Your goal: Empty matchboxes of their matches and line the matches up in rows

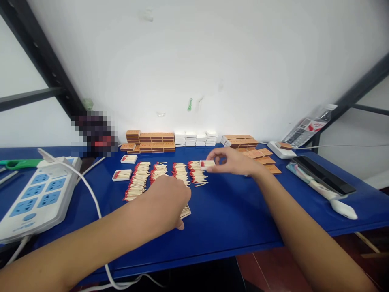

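Observation:
Several rows of red-tipped matches (158, 175) lie on the blue table (237, 219). My left hand (168, 200) is curled over the near end of the rows, its fingers closed on a bundle of matches (185, 211). My right hand (232, 161) reaches over the rightmost row and pinches a small white tray filled with matches (207, 164). Two more filled trays (122, 174) (129, 159) rest to the left of the rows.
Orange matchbox sleeves (151, 142) (240, 142) and white inner trays (195, 138) are stacked along the wall. A white power strip (36, 196) with its cable lies at the left. A phone (323, 174), a white adapter (281, 149) and a plastic bottle (306, 129) sit at the right.

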### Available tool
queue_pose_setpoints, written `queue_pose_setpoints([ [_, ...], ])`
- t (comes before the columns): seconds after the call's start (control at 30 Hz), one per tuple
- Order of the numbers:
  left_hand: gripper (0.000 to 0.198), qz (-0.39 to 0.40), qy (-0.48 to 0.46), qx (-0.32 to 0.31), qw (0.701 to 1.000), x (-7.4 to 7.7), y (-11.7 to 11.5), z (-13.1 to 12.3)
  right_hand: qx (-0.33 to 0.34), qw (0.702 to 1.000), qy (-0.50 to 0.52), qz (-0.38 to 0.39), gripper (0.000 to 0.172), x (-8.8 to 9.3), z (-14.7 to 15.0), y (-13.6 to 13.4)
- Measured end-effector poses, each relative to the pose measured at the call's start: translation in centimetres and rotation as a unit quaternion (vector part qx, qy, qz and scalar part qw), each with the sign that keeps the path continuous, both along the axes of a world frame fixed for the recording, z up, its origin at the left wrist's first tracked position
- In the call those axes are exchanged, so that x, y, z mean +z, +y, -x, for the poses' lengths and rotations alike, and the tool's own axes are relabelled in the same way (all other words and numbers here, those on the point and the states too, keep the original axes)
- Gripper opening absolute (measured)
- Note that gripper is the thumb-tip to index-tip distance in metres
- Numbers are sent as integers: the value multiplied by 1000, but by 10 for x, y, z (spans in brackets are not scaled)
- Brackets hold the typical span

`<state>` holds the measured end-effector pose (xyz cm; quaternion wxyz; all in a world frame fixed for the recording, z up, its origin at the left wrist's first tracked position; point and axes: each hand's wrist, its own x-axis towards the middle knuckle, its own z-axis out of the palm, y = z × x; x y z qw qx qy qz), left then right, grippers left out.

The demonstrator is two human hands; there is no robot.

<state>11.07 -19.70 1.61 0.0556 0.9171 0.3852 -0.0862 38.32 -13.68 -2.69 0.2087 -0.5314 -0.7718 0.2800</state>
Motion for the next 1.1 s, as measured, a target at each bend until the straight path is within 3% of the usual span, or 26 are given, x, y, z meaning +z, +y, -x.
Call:
queue_pose_setpoints([
  [0.13,24,8,100,-4,995,-5,-4,-2,68,997,16,19,44,-9,13,-46],
  [0.3,28,-18,60,-19,998,-12,-12,13,80,997,9,-5,39,-26,28,-72],
  [0.4,37,-25,-14,-26,999,-21,-9,24,73,997,8,-18,42,-29,28,-72],
  [0.6,33,-69,-151,-92,982,-39,13,22,112,992,25,-59,32,-27,24,-65],
  [0.93,26,-51,-165,-60,983,-37,35,1,80,991,33,-103,40,-38,27,-45],
  [1.1,32,-56,-172,-45,982,-40,47,-6,68,987,38,-140,40,-43,29,-41],
])
